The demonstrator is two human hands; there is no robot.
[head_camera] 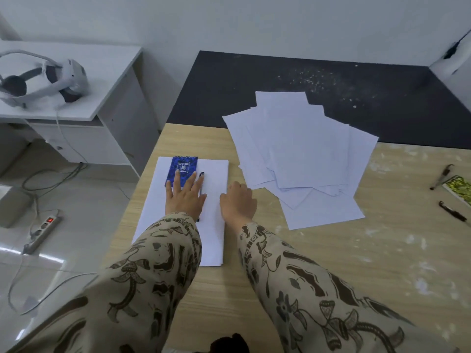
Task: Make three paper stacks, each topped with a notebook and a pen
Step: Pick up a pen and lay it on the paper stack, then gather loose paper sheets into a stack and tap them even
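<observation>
A neat paper stack (213, 233) lies at the table's left edge. On its far end sits a small blue notebook (182, 167), with a dark pen (201, 175) beside it on the right. My left hand (184, 194) lies flat, fingers spread, over the notebook's near edge and part of the pen. My right hand (238, 202) rests on the stack's right edge with fingers curled; whether it grips the sheets I cannot tell. A loose fan of white sheets (305, 154) spreads across the middle. At the right edge lie two pens (441, 177) (453, 211) and a yellow-green notebook (460, 189).
The wooden table (331, 256) ends at the left beside a tiled floor with a power strip (43, 229) and cables. A white desk (102, 80) with a headset (43, 80) stands at the far left. A dark mat (254, 80) lies beyond the table.
</observation>
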